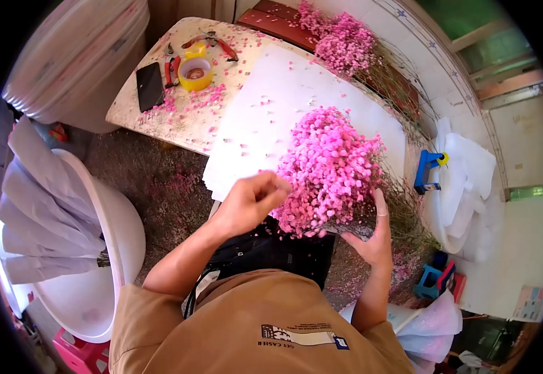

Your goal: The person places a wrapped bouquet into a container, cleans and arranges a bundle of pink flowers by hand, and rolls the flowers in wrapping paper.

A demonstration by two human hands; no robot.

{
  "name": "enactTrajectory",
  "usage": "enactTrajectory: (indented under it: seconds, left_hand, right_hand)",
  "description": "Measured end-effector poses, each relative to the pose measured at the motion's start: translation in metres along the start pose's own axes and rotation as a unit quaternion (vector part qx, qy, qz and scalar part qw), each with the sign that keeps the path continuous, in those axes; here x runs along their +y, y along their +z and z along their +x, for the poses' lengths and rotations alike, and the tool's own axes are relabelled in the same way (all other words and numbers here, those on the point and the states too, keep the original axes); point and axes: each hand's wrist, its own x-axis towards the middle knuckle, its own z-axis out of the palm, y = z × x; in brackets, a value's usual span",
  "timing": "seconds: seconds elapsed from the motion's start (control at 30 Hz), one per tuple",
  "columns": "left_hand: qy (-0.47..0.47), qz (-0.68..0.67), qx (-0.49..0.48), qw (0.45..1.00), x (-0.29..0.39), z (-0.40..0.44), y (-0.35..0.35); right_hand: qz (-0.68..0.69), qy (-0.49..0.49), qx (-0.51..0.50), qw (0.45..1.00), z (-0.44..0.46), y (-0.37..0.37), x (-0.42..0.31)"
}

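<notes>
Head view: our right hand [374, 244] clamps a puffy pink flower bunch [328, 169], prob for steadiness; left hand [246, 202] has fingers together.

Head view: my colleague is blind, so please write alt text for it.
A person's right hand holds a dense bunch of small pink flowers while the curled left hand is at its edge. Beyond, a pale, flower-strewn table bears flat white sheets, a round yellow tape roll and a black phone.

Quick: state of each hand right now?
Left hand: fingers curled at the edge of the pink bouquet; cannot tell whether it grips any.
Right hand: holding the pink bouquet.
</notes>
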Motion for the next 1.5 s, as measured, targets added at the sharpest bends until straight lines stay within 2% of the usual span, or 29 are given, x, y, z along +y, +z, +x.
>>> enactTrajectory:
  seconds: [0.13, 0.23, 0.33, 0.47, 0.53, 0.57, 0.6, 0.63, 0.67, 0.73, 0.77, 0.8, 0.87, 0.93, 1.0, 1.13, 1.23, 1.33, 1.4, 1.43, 1.47, 1.5]
  left_hand:
    - [0.078, 0.047, 0.109, 0.990, 0.012, 0.051, -0.004]
    - [0.060, 0.103, 0.084, 0.989, 0.010, 0.078, 0.001]
    - [0.091, 0.102, 0.097, 0.986, -0.001, 0.091, 0.005]
    - [0.078, 0.085, 0.080, 0.990, -0.010, 0.094, 0.004]
    - [0.078, -0.047, 0.077, 0.993, -0.023, 0.098, 0.004]
    - [0.076, -0.050, 0.080, 0.993, -0.024, 0.097, 0.000]
    - [0.025, -0.245, 0.035, 0.969, -0.025, 0.096, -0.007]
    - [-0.028, -0.431, -0.012, 0.902, -0.023, 0.094, -0.013]
    - [-0.030, -0.433, -0.010, 0.901, -0.021, 0.095, -0.014]
    - [-0.047, -0.462, -0.073, 0.883, -0.014, 0.096, -0.015]
    - [-0.070, -0.385, -0.062, 0.918, -0.001, 0.096, -0.019]
    - [-0.069, -0.386, -0.061, 0.918, -0.007, 0.103, -0.012]
    - [0.039, -0.176, 0.010, 0.984, -0.025, 0.117, 0.004]
    - [0.051, -0.131, 0.020, 0.990, -0.026, 0.116, 0.002]
    - [0.047, 0.036, 0.037, 0.998, -0.013, 0.109, -0.003]
    - [0.053, 0.042, 0.017, 0.998, -0.010, 0.105, 0.001]
    - [0.098, 0.088, 0.055, 0.990, -0.012, 0.105, 0.004]
    - [0.106, 0.056, 0.050, 0.992, -0.020, 0.107, 0.005]
    - [0.124, -0.194, 0.056, 0.972, -0.042, 0.113, 0.008]
    - [0.076, -0.228, 0.041, 0.970, -0.030, 0.104, -0.002]
    - [0.075, -0.229, 0.042, 0.970, -0.032, 0.102, -0.007]
    - [0.028, -0.326, 0.002, 0.945, -0.034, 0.100, -0.011]
  right_hand:
    - [-0.083, -0.021, -0.038, 0.996, 0.013, 0.009, -0.003]
    - [-0.130, -0.024, -0.034, 0.991, 0.013, 0.016, -0.002]
    - [-0.135, -0.008, -0.027, 0.990, 0.009, 0.020, 0.007]
    - [-0.146, -0.025, -0.026, 0.989, 0.005, 0.026, 0.014]
    - [-0.139, 0.004, -0.010, 0.990, 0.002, 0.030, 0.017]
    - [-0.140, 0.005, -0.009, 0.990, 0.002, 0.032, 0.019]
    - [-0.141, 0.003, -0.013, 0.990, 0.002, 0.033, 0.019]
    - [-0.148, 0.009, -0.013, 0.989, 0.001, 0.034, 0.020]
    - [-0.153, 0.016, -0.009, 0.988, -0.001, 0.036, 0.020]
    - [-0.161, 0.009, -0.009, 0.987, -0.003, 0.038, 0.021]
    - [-0.170, 0.000, -0.005, 0.986, -0.003, 0.039, 0.022]
    - [-0.170, -0.001, -0.006, 0.985, -0.003, 0.040, 0.023]
    - [-0.170, 0.005, -0.003, 0.985, -0.004, 0.041, 0.023]
    - [-0.168, 0.014, -0.001, 0.986, -0.005, 0.042, 0.022]
    - [-0.165, 0.023, 0.000, 0.986, -0.006, 0.042, 0.022]
    - [-0.165, 0.024, 0.004, 0.986, -0.007, 0.045, 0.020]
    - [-0.165, 0.020, 0.007, 0.986, -0.007, 0.046, 0.023]
    - [-0.164, 0.018, 0.008, 0.986, -0.008, 0.046, 0.025]
    - [-0.164, 0.019, 0.005, 0.986, -0.009, 0.047, 0.026]
    - [-0.164, 0.014, 0.011, 0.986, -0.008, 0.048, 0.026]
    - [-0.164, 0.009, 0.016, 0.986, -0.008, 0.048, 0.026]
    - [-0.164, 0.009, 0.014, 0.986, -0.008, 0.049, 0.026]
